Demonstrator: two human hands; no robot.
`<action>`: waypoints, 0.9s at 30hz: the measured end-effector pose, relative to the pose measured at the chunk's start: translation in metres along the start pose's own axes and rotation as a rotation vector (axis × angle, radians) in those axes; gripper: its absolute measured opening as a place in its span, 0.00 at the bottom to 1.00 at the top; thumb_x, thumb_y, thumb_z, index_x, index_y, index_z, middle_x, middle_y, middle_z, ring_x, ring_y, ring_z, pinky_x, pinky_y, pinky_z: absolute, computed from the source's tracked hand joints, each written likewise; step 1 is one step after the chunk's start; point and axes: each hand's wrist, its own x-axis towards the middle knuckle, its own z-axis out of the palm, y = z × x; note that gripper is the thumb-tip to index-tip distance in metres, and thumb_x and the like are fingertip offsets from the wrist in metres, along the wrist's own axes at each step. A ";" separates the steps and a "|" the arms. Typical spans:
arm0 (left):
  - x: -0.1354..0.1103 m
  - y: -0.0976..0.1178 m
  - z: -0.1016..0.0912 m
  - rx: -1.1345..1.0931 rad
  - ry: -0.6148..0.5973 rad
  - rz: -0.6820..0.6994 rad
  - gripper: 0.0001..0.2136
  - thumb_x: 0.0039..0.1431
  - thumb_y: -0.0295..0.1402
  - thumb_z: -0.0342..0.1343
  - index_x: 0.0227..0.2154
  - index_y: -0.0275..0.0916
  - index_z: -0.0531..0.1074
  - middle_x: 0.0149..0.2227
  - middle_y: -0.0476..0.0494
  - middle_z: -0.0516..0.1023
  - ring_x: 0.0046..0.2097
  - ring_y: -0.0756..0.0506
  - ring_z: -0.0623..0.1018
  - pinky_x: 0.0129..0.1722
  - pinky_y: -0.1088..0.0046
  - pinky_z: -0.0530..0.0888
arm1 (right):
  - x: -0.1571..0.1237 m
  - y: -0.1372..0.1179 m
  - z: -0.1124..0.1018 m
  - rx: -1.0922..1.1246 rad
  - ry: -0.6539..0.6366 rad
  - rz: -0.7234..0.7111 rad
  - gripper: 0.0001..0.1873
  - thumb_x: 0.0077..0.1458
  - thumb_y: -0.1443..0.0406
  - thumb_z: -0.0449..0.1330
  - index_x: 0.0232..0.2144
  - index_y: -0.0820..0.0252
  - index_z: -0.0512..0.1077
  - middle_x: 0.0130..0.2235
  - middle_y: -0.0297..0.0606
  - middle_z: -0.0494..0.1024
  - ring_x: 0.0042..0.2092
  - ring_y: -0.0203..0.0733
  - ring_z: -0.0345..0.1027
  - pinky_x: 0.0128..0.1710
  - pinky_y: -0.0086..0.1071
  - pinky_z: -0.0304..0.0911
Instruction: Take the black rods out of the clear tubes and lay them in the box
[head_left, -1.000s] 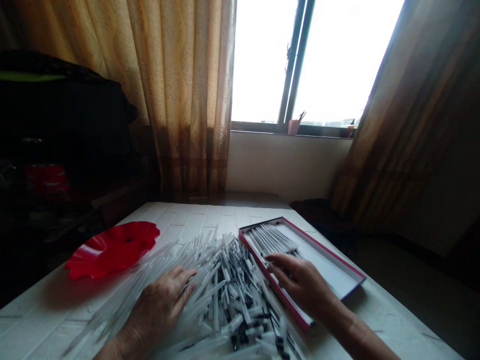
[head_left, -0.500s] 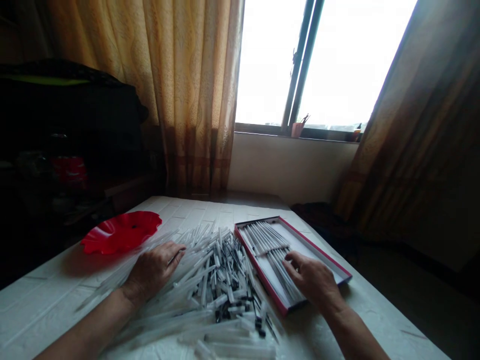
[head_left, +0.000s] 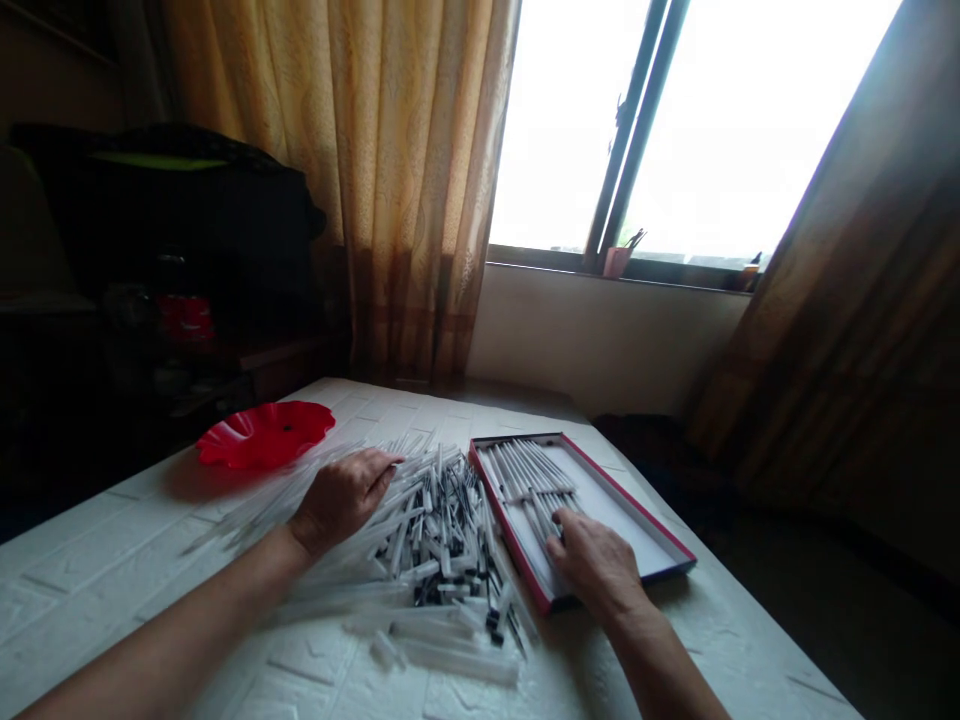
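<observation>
A loose pile of clear plastic pen parts (head_left: 450, 530), with black pieces among them, covers the middle of the table. Over its left side is my left hand (head_left: 349, 498), thumb and fingers pinched together; what they hold, if anything, is too small to make out. To the right, a shallow red-rimmed box (head_left: 645, 525) with a white inside holds rows of slim white pens (head_left: 529, 468) along its left half. My right hand (head_left: 600, 562) reaches over the box's near end, its fingers curled onto the nearer row of pens and partly hiding them.
A red wavy-edged dish (head_left: 262, 435) sits on the table's far left. The white table (head_left: 315, 660) has a brick-like pattern. Beyond it are a curtain (head_left: 405, 200), a window and a sill with a small pink cup (head_left: 617, 262) holding thin items.
The view has shifted slightly. My left hand has moved toward the pile's middle, fingers pinched. My right hand has drawn toward the near-left part of the box, its fingers lower on the pens.
</observation>
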 end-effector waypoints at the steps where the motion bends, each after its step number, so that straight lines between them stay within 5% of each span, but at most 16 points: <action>1: 0.004 0.006 0.004 -0.021 0.012 0.033 0.14 0.69 0.32 0.45 0.43 0.38 0.76 0.37 0.40 0.84 0.39 0.42 0.83 0.37 0.67 0.79 | 0.000 0.001 0.000 0.032 0.014 0.003 0.13 0.59 0.68 0.55 0.42 0.62 0.77 0.44 0.53 0.83 0.45 0.58 0.78 0.40 0.41 0.67; 5: 0.007 0.034 0.013 -0.137 0.049 0.187 0.12 0.70 0.30 0.46 0.45 0.38 0.74 0.37 0.41 0.83 0.37 0.44 0.83 0.36 0.68 0.79 | 0.000 0.003 0.000 0.190 0.086 0.008 0.16 0.62 0.66 0.52 0.47 0.60 0.76 0.47 0.46 0.82 0.46 0.50 0.78 0.45 0.37 0.67; 10: -0.011 0.059 0.007 -0.281 0.031 0.362 0.11 0.69 0.26 0.46 0.47 0.38 0.72 0.34 0.45 0.82 0.33 0.47 0.80 0.35 0.70 0.79 | -0.003 -0.010 0.007 0.400 0.182 -0.048 0.15 0.61 0.62 0.50 0.42 0.59 0.75 0.40 0.41 0.83 0.39 0.43 0.78 0.39 0.30 0.69; 17: -0.016 0.057 0.008 -0.461 0.062 0.250 0.11 0.69 0.26 0.46 0.49 0.39 0.70 0.34 0.45 0.81 0.34 0.48 0.81 0.36 0.72 0.79 | -0.020 -0.034 0.024 0.794 0.345 -0.267 0.06 0.57 0.62 0.56 0.31 0.56 0.70 0.26 0.34 0.75 0.26 0.39 0.68 0.27 0.30 0.64; 20: -0.015 0.054 0.011 -0.434 0.073 0.136 0.11 0.72 0.32 0.45 0.51 0.41 0.69 0.38 0.44 0.81 0.38 0.48 0.83 0.38 0.75 0.80 | -0.025 -0.047 0.021 1.086 0.218 -0.225 0.07 0.54 0.60 0.61 0.30 0.57 0.70 0.27 0.34 0.75 0.28 0.39 0.70 0.29 0.30 0.65; 23: -0.012 0.056 0.009 -0.391 0.095 0.110 0.14 0.72 0.42 0.44 0.52 0.41 0.66 0.39 0.43 0.82 0.39 0.47 0.84 0.39 0.74 0.81 | -0.027 -0.066 0.012 1.438 -0.062 -0.099 0.15 0.50 0.53 0.65 0.31 0.58 0.69 0.29 0.35 0.75 0.29 0.40 0.72 0.25 0.28 0.65; 27: -0.008 0.064 0.001 -0.332 0.093 0.147 0.17 0.71 0.49 0.42 0.50 0.41 0.63 0.31 0.48 0.82 0.31 0.46 0.84 0.31 0.72 0.81 | -0.025 -0.093 -0.001 1.599 -0.273 -0.013 0.24 0.41 0.49 0.71 0.29 0.59 0.67 0.25 0.31 0.74 0.26 0.36 0.70 0.22 0.24 0.63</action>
